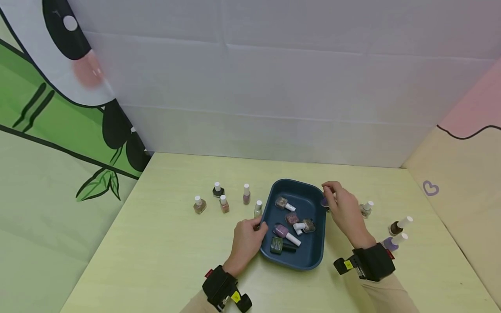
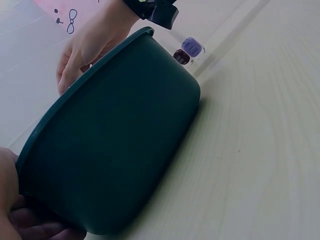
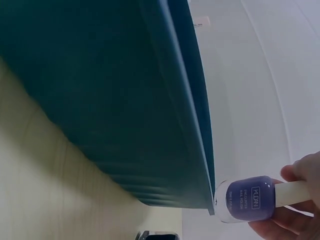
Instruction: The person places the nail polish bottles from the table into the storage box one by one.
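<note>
My left hand [image 1: 246, 242] grips the left rim of a dark blue plastic bin [image 1: 322, 243], thumb over the edge and fingers against the outer wall. Inside the bin lie several nail polish bottles, among them a purple one [image 1: 280, 230] and a dark green one [image 1: 276, 245]. With my right hand [image 1: 345, 213] I pinch a purple nail polish bottle [image 3: 250, 198] by its pale cap. That bottle is held sideways at the bin's right rim, its base toward the bin. In the head view the right fingers partly hide it.
Left of the bin stand several bottles, including a brown one [image 1: 200, 205], a black one [image 1: 218, 190] and a pinkish one [image 1: 246, 195]. A clear-looking bottle [image 1: 366, 209], a dark one [image 1: 397, 227] and a purple one [image 1: 391, 243] are at right. A fabric wall [image 1: 274, 134] borders the table's back.
</note>
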Action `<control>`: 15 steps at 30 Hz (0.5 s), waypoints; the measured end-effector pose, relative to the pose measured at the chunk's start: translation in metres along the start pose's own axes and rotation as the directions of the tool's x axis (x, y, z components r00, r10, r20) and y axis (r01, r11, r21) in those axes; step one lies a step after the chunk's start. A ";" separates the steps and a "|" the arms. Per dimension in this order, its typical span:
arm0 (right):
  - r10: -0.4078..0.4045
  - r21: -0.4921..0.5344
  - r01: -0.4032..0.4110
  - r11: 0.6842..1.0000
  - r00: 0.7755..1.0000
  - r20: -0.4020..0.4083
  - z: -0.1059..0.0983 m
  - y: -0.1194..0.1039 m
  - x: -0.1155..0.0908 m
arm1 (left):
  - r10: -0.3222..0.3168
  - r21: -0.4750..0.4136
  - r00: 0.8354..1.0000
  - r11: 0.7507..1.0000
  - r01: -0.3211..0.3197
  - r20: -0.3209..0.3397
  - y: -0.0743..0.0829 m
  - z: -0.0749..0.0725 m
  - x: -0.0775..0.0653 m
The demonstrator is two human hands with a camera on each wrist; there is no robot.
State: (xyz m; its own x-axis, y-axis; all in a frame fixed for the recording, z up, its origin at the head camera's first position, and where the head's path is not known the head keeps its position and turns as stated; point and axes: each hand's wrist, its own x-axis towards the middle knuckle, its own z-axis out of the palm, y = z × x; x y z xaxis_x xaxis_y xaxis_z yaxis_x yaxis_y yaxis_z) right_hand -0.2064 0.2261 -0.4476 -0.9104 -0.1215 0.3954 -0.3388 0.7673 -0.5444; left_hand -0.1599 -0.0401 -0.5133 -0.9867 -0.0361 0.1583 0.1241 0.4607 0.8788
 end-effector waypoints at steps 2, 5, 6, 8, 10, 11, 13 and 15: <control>0.002 -0.007 -0.002 1.000 1.000 0.018 0.002 -0.001 0.003 | -0.003 0.001 1.000 1.000 0.003 0.001 0.001 0.000 0.000; 0.000 -0.025 0.001 1.000 0.999 0.041 0.006 -0.004 0.007 | -0.007 0.005 1.000 1.000 0.007 0.000 0.001 0.000 0.000; -0.003 -0.032 0.004 0.999 0.999 0.050 0.007 -0.005 0.008 | -0.008 0.007 1.000 1.000 0.008 -0.001 0.001 0.000 0.000; -0.010 -0.042 0.013 0.999 0.997 0.071 0.010 -0.007 0.010 | -0.010 0.009 1.000 1.000 0.010 -0.003 0.001 0.000 0.000; -0.023 -0.048 0.028 0.998 0.995 0.094 0.012 -0.010 0.012 | -0.013 0.008 1.000 1.000 0.013 -0.003 0.002 0.000 0.000; -0.028 -0.049 0.033 0.998 0.994 0.106 0.013 -0.010 0.013 | -0.014 0.008 1.000 1.000 0.014 -0.003 0.002 0.000 0.000; -0.041 -0.053 0.048 0.997 0.991 0.126 0.016 -0.011 0.016 | -0.016 0.007 1.000 1.000 0.016 -0.001 0.003 0.000 0.000; -0.052 -0.058 0.061 0.996 0.988 0.146 0.019 -0.011 0.019 | -0.018 0.008 1.000 1.000 0.018 -0.001 0.003 0.000 0.000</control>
State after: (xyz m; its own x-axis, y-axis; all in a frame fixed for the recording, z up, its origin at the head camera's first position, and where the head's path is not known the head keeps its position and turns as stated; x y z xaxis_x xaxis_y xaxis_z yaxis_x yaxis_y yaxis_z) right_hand -0.2247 0.2038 -0.4478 -0.9164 -0.2519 0.3110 -0.3794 0.7939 -0.4752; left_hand -0.1595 -0.0388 -0.5103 -0.9888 -0.0449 0.1425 0.1054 0.4669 0.8780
